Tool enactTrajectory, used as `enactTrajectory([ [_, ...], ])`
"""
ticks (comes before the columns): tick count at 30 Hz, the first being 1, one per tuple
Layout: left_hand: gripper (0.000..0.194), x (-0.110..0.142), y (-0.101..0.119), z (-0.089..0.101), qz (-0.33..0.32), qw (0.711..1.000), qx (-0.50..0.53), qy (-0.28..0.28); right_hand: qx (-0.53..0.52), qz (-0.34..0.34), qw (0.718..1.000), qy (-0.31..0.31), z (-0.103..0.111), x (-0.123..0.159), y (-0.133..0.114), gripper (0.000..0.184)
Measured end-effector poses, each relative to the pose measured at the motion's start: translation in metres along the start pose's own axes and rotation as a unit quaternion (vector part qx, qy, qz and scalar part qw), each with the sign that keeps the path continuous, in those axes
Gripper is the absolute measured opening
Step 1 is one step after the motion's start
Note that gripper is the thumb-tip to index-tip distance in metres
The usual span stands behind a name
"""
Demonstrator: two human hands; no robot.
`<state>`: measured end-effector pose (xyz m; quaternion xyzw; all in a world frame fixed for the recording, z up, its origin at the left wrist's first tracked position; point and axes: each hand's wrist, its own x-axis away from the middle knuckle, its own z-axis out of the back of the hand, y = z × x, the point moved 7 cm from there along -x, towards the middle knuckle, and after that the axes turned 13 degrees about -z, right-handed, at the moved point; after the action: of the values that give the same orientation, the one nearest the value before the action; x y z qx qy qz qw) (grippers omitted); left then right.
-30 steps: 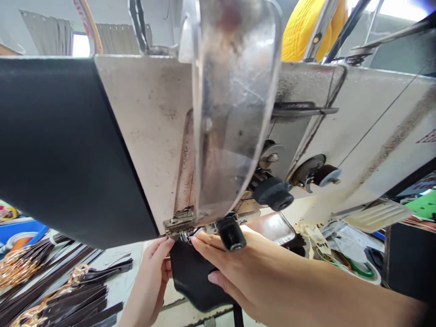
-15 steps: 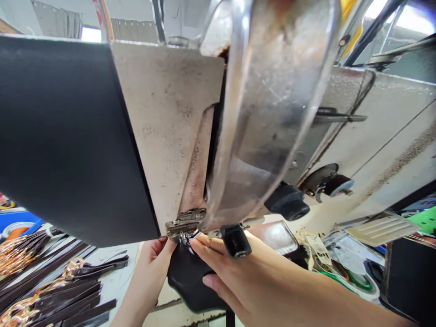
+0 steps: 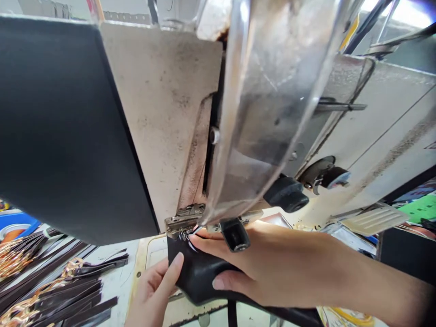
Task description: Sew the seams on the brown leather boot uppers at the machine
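Observation:
A black leather piece lies under the presser foot of a worn cream sewing machine. My right hand reaches in from the right, thumb under the piece and fingers on top near the foot, gripping it. Lower left, my left hand has its fingers extended against the left edge of the black leather piece. A clear plastic guard hangs in front of the needle area and hides the needle.
Dark leather straps with gold chains lie piled on the table at lower left. A blue container sits at the far left. Black knobs project from the machine head. Clutter and a green sheet lie at the right.
My left hand has dropped from the presser foot to the lower left edge of the leather piece. My right hand has shifted its grip, and the piece now extends further right.

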<state>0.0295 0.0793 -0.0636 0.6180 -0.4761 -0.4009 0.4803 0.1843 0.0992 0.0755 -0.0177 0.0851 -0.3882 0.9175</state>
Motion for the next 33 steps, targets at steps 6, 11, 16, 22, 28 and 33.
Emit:
enactTrajectory([
  [6, 0.059, -0.008, -0.021, 0.006, -0.002, 0.998, -0.036, 0.048, -0.034, -0.050, 0.998, -0.009, -0.009, 0.000, 0.002, 0.052],
  [11, 0.056, -0.012, -0.028, 0.011, 0.005, 0.998, -0.046, 0.047, -0.045, -0.059, 0.997, -0.027, -0.013, 0.001, 0.000, 0.052],
  [16, 0.056, -0.015, -0.022, 0.009, 0.021, 1.000, -0.009, 0.021, -0.105, -0.046, 0.990, -0.079, -0.006, -0.005, 0.012, 0.039],
  [22, 0.040, -0.028, 0.002, 0.007, 0.116, 0.988, 0.074, -0.077, -0.231, 0.011, 0.970, -0.069, -0.015, 0.012, 0.023, 0.052],
  [28, 0.028, -0.035, 0.023, -0.002, 0.168, 0.954, 0.064, -0.240, -0.159, 0.129, 0.976, 0.070, -0.021, 0.021, -0.001, 0.038],
  [33, 0.037, -0.040, 0.023, 0.003, 0.169, 0.954, -0.004, -0.246, -0.102, 0.148, 0.981, 0.065, -0.028, 0.023, -0.009, 0.041],
])
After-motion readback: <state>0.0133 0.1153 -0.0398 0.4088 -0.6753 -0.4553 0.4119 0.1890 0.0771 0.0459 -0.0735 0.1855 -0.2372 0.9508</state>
